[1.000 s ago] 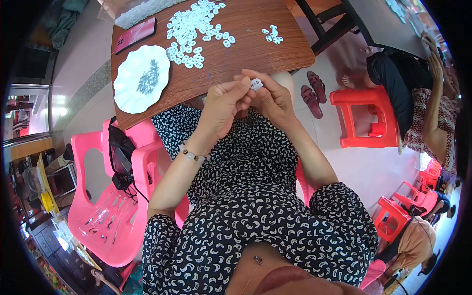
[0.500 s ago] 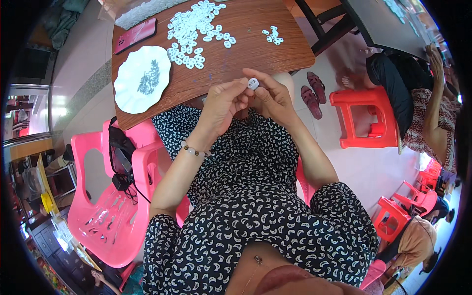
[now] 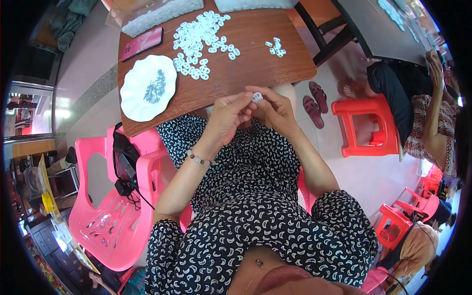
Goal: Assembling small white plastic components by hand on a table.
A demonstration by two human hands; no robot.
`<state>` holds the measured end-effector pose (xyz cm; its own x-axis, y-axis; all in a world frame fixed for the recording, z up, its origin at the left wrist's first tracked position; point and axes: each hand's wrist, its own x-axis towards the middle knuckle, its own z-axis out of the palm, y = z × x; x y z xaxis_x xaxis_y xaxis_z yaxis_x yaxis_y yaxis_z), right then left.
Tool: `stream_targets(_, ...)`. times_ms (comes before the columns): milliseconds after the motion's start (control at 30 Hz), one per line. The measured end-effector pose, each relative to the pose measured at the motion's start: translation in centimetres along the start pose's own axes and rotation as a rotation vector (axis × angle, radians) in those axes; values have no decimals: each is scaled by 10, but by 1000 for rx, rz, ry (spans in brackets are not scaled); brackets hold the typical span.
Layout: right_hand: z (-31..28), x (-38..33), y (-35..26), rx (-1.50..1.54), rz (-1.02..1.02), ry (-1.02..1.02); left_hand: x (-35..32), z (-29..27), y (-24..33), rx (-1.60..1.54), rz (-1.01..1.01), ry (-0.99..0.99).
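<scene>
A small white oval plastic piece with two round holes (image 3: 257, 98) is held above my lap, just off the table's near edge. My right hand (image 3: 278, 110) pinches it between thumb and forefinger. From the other side, my left hand (image 3: 228, 116) is closed, its thumb and forefinger pressed together against the piece. Whether a smaller part sits in the left fingertips is too small to make out. On the wooden table (image 3: 246, 69) lies a large heap of similar white pieces (image 3: 196, 38), with a few more (image 3: 277, 47) grouped apart at the right.
A white scalloped plate (image 3: 133, 98) at the table's left carries a pile of tiny grey parts (image 3: 156, 87). Behind it lies a pink phone (image 3: 142, 44). Clear bins (image 3: 162, 17) of white pieces line the far edge. A pink chair (image 3: 105, 226) is left, a red stool (image 3: 366, 125) right.
The whole view has shifted slightly, bringing more of the bins at the far edge into sight. Both hands keep their grip, and the white piece seems turned a little.
</scene>
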<state>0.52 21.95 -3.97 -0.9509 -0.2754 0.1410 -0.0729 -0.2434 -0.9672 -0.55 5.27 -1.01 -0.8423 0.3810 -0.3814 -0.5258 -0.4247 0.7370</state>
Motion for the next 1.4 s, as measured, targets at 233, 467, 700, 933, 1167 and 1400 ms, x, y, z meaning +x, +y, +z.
stream_targets(233,0,-1,-1,-220,-102,83,4,-4,-12,-58,-4,-31)
stream_targets(467,4,-2,-1,-99,-43,111,6,-2,-8,-29,-13,-38)
stream_targets(700,10,2,-9,-4,-25,65,7,-5,-5,35,15,-41)
stream_targets(933,12,8,-10,-112,-39,138,2,-8,7,141,10,-19)
stream_targets(1167,3,43,-44,-401,57,187,14,-47,34,1017,738,372)
stream_targets(1400,-10,171,-88,-626,-223,225,22,-80,32,975,734,344)
